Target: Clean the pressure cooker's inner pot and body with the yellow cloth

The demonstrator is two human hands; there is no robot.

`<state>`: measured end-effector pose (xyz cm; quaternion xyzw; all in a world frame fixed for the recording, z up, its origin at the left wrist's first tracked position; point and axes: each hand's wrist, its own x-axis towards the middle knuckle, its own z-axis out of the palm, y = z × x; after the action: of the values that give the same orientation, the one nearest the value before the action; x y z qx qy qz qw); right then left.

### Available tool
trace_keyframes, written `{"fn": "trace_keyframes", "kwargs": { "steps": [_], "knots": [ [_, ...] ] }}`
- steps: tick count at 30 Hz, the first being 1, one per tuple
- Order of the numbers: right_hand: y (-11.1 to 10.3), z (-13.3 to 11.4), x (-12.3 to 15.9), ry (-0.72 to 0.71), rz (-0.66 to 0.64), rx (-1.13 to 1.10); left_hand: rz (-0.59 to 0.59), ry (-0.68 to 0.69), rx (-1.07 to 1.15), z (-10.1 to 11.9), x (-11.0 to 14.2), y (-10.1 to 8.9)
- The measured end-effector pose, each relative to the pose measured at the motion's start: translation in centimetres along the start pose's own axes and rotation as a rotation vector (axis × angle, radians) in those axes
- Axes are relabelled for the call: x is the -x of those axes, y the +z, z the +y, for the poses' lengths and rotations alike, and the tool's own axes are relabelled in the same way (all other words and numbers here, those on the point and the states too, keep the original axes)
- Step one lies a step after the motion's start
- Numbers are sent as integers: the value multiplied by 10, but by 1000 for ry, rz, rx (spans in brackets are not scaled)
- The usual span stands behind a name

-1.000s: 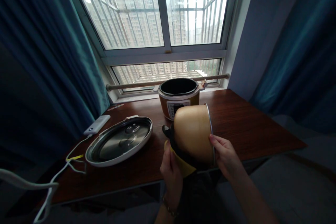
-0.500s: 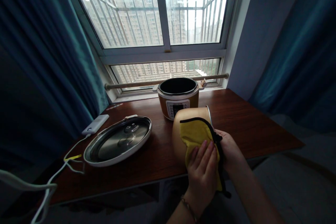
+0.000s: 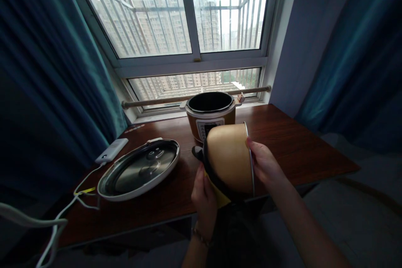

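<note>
A gold inner pot [image 3: 229, 155] is held on its side above the table's front, its metal rim facing right. My right hand [image 3: 265, 161] is closed on that rim. My left hand [image 3: 204, 194], with a bracelet at the wrist, grips a yellow cleaning cloth [image 3: 220, 194] with black edging and presses it around the pot's base. Part of the cloth is hidden behind the hand and the pot. Just behind, the electric pressure cooker body [image 3: 211, 115] stands upright and uncovered, its control panel partly covered by the pot.
The cooker's round lid [image 3: 140, 171] lies underside up at the left of the wooden table [image 3: 292, 138]. A white power bank [image 3: 112, 150] with a white cable [image 3: 64, 211] is farther left. A window and rail stand behind, with blue curtains [image 3: 63, 50] on both sides.
My left hand has moved the cloth left from the pot's side to its base, baring the gold wall. My right hand's hold on the rim is now plainly visible.
</note>
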<state>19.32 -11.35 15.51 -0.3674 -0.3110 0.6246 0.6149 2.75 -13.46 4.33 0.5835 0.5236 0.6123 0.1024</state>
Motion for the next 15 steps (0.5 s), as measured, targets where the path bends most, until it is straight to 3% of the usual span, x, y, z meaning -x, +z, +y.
{"fn": "trace_keyframes", "kwargs": {
  "steps": [6,9,12,15],
  "knots": [
    [-16,14,26,39,-62,43,-16,-201,14,-3,0,-3],
    [-18,18,32,43,-41,48,-36,-218,18,-4,1,-2],
    [-15,14,26,7,32,16,-38,-124,11,-5,7,0],
    [-12,6,17,0,62,7,-34,124,-26,-5,14,3]
  ]
}}
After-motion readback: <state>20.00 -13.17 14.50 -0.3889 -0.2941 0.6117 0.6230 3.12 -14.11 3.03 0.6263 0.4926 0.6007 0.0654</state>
